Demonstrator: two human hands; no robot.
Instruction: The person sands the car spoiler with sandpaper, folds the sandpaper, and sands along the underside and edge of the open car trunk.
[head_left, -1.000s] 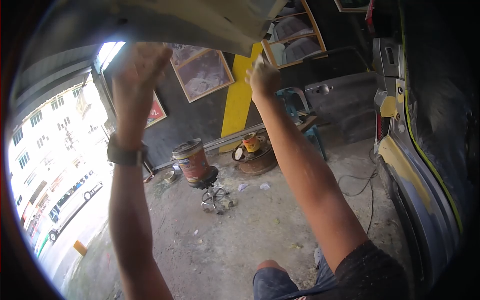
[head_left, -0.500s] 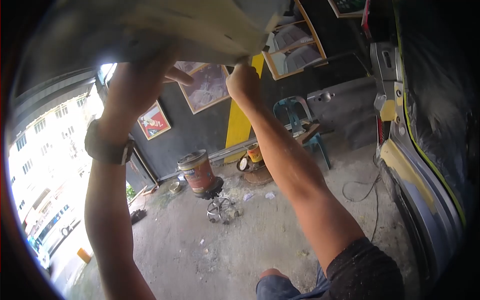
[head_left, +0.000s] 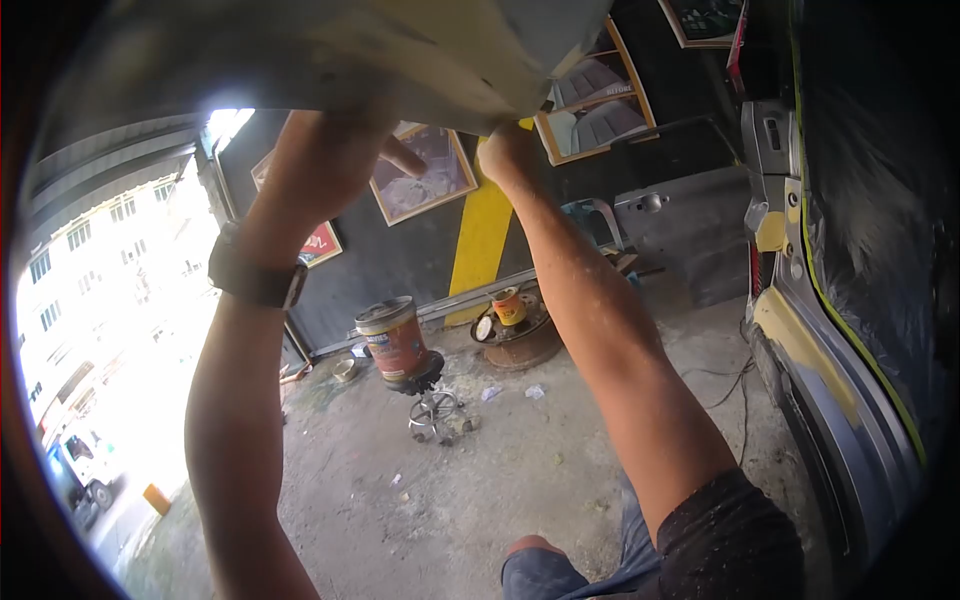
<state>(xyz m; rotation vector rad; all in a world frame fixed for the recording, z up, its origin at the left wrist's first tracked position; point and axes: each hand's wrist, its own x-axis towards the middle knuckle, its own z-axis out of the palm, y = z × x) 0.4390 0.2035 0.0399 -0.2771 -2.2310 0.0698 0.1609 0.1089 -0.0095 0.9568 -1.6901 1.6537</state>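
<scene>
A large grey car body panel [head_left: 430,60] with beige, filler-like patches hangs overhead, its lower edge slanting across the top of the view. My left hand [head_left: 330,165], a dark watch on its wrist, reaches up to that edge. One digit sticks out to the right; the other fingers are hidden behind or against the panel. Farther right, my right hand [head_left: 508,155] is closed at the panel's lower corner, with its fingers curled against the edge. Whether anything thin lies under either hand cannot be seen.
A paint bucket [head_left: 392,340] rests on a wheeled stool base [head_left: 436,415]. Behind it, a yellow tin [head_left: 508,306] stands on a rusty wheel rim [head_left: 522,350]. A car body side [head_left: 815,340] with masking plastic runs along the right. A cable [head_left: 745,400] trails over the concrete floor.
My left hand has shifted right along the panel edge, nearer my right hand. My right hand is slightly farther right and lower, still at the corner. The view has tilted a little.
</scene>
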